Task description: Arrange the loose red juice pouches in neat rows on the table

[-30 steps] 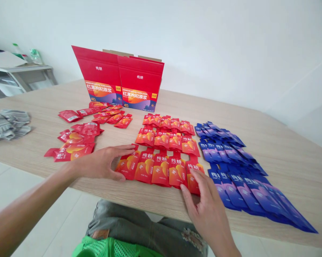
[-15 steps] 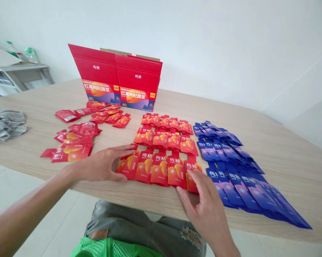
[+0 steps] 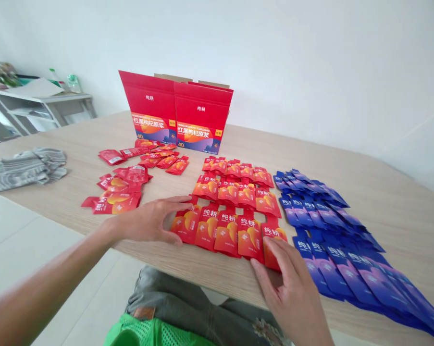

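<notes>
Red juice pouches with orange fruit prints lie in overlapping rows on the table; the nearest row (image 3: 226,233) runs between my two hands. At its left end, my left hand (image 3: 152,221) has its thumb and fingers spread around the end pouch (image 3: 186,222). My right hand (image 3: 292,283) rests at the other end, thumb apart at the near edge and fingertips over the last pouch (image 3: 272,233). Both hands look open, and neither lifts anything. Two more rows of red pouches (image 3: 238,192) lie behind.
Rows of blue-purple pouches (image 3: 350,269) fan out at the right. Loose red pouches (image 3: 121,203) lie in piles at the left. Two red printed cartons (image 3: 202,115) stand open at the back. A striped grey cloth (image 3: 25,168) lies at the far left, near a side desk (image 3: 68,98).
The head view has swung left, so the whole scene sits further right. Both hands stay at the ends of the front row, and the pouches keep their arrangement.
</notes>
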The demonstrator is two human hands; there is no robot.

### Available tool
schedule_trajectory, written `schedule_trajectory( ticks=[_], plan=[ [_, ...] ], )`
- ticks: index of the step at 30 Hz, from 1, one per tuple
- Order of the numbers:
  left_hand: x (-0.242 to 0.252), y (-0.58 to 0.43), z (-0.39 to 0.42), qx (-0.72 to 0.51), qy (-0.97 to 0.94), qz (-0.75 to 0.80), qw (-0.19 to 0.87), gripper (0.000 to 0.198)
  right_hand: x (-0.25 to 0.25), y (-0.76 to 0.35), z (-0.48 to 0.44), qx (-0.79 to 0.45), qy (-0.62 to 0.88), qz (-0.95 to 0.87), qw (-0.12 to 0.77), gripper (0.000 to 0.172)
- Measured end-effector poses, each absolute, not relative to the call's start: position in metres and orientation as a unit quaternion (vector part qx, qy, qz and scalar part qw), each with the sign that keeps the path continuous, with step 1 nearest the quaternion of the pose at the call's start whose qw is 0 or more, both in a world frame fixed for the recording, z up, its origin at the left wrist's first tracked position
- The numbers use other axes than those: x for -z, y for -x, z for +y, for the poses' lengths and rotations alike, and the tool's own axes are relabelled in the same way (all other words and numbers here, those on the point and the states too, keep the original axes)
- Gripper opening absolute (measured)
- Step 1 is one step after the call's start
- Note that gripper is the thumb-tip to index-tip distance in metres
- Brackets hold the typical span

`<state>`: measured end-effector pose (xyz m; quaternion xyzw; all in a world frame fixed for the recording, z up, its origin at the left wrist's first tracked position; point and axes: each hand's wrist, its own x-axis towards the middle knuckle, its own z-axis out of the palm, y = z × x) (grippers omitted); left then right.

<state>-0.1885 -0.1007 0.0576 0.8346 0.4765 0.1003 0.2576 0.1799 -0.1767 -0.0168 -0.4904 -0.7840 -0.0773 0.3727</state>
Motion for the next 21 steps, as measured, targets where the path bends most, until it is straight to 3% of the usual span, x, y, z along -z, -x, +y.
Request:
schedule_trajectory(
  ticks=[5,8,13,21],
  plan=[
    [-0.066,0.227,-0.088,-0.173,-0.812,0.541,0.139,0.079,0.019,-0.18,-0.177,0.076,0.5,-0.775,0.378,0.051],
    [-0.077,0.256,-0.078,-0.14,-0.779,0.609,0.049,0.069,0.021,-0.18,-0.176,0.076,0.507,-0.772,0.376,0.052],
    [-0.089,0.285,-0.064,-0.009,-0.784,0.614,0.088,0.082,0.023,-0.181,-0.175,0.081,0.506,-0.773,0.374,0.053],
    [-0.084,0.294,-0.044,-0.024,-0.792,0.599,0.116,0.072,0.024,-0.18,-0.176,0.085,0.517,-0.767,0.371,0.052]
  ],
)
